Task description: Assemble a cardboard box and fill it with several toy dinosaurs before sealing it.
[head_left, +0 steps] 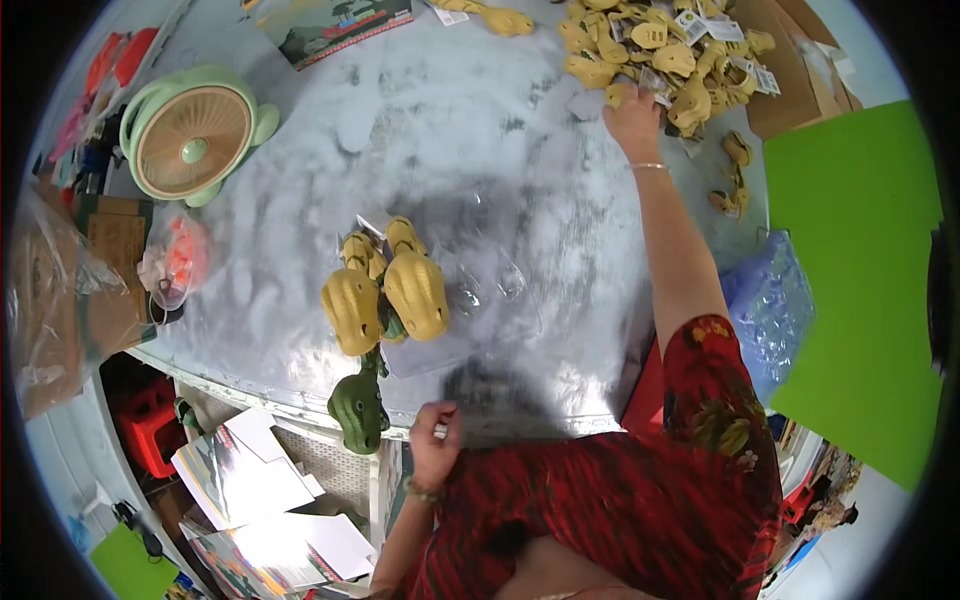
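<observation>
At the far right my right hand [632, 122] reaches into a heap of yellow toy dinosaurs [673, 60] with white tags. Its fingers close around a yellow toy dinosaur [615, 95] at the heap's near edge; part of the grip is hidden. My left hand [436, 446] rests curled by the table's front edge, with a pale ring-like spot on a finger and no toy visible in it. Left of it a green toy dinosaur [358, 412] hangs its head over the edge. Two yellow toy dinosaurs [416, 295] lie just beyond, beside clear plastic packaging [490, 290].
A green fan [195, 145] stands at the left, near a bag of orange pieces [180, 258]. Printed boxes are at the far edge [335, 25] and below the table [245, 470]. A cardboard box [785, 75], blue plastic bag [775, 310] and bright green panel [855, 300] line the right.
</observation>
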Available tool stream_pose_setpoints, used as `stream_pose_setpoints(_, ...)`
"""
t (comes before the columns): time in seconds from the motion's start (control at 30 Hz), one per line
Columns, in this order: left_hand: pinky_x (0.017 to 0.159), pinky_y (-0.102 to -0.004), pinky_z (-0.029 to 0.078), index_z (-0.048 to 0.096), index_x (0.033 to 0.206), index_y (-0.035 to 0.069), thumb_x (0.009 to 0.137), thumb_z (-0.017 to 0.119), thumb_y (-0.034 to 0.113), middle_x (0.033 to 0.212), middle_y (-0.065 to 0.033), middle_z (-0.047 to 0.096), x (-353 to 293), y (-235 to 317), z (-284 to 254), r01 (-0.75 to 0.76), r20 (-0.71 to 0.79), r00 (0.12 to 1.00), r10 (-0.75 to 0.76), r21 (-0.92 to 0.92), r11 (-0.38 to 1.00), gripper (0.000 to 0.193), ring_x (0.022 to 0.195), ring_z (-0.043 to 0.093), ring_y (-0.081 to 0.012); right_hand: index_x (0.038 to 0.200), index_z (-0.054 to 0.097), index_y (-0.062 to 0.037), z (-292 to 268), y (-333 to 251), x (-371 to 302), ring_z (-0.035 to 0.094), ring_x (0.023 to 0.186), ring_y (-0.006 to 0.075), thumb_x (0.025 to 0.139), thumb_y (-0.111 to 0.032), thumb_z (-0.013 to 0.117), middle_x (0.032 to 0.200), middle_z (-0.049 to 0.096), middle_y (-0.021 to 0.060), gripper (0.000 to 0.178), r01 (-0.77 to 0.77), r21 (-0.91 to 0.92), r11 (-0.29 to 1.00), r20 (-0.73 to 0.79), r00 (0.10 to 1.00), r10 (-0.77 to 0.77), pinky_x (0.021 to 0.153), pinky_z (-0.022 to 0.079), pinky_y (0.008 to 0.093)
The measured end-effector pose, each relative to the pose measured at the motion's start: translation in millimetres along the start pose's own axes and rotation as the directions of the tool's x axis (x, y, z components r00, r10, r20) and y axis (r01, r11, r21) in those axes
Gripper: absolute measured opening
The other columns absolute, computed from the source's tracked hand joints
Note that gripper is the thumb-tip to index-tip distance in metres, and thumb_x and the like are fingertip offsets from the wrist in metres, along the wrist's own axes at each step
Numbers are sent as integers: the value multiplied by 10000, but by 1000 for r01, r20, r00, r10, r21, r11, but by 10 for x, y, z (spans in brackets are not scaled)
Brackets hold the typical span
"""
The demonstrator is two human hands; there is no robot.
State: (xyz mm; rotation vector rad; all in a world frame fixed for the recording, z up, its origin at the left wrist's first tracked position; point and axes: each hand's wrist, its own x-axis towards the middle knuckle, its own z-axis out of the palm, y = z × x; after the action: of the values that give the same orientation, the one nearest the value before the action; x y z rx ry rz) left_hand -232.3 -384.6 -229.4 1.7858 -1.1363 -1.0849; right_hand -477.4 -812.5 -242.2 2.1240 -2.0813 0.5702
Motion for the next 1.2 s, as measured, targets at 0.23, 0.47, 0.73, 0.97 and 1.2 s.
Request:
stream_pose_setpoints(0.23, 718, -342, 409, 517, 828, 39, 630, 538, -45, 885, -124, 528, 586, 127, 258, -277, -88, 949, 303, 231, 933, 216, 826, 500, -284, 1089, 426, -158, 159, 213, 91, 467, 947, 368, 667, -304, 596, 1086, 430, 195, 478, -26, -79, 997, 263, 964, 46, 793, 413, 409)
stream_pose_setpoints(0.47, 689, -366, 402, 526, 836, 56, 629, 542, -20, 856, -111, 522, 644, 89, 290, -332, -70, 928, 365, 286, 899, 220, 802, 482, -297, 989, 500, -93, -399, 79, -16, 494, 900, 338, 658, -282, 614, 862, 570, 165, 398, 168, -15, 986, 396, 906, -149, 763, 420, 375)
stream_pose_setpoints(0.73, 683, -358, 403, 519, 807, 34, 626, 540, -47, 833, -130, 502, 655, 109, 325, -352, -54, 920, 389, 323, 878, 200, 792, 487, -294, 889, 522, 43, -456, 566, 327, 540, 820, 312, 663, -225, 645, 930, 556, 175, 372, -355, -13, 935, -259, 904, 340, 695, 446, 369)
stream_pose_setpoints(0.97, 570, -295, 427, 519, 810, 31, 666, 530, -44, 809, -107, 506, 615, 35, 277, -334, -86, 928, 363, 243, 911, 163, 685, 510, -229, 1123, 419, 17, -939, 439, -248, 477, 988, 302, 778, -255, 534, 1079, 494, 147, 454, -117, 678, -726, 239, 969, 67, 812, 420, 397)
stream_pose_setpoints(1.2, 652, -216, 428, 518, 927, 11, 751, 559, 38, 878, -62, 534, 657, 694, 476, -47, 219, 968, 125, -330, 943, 183, 737, 533, -121, 1244, 232, -10, -1238, -216, -1309, 447, 1023, 294, 702, -193, 573, 1120, 440, 154, 666, -343, 511, -788, 129, 937, -324, 912, 324, 447)
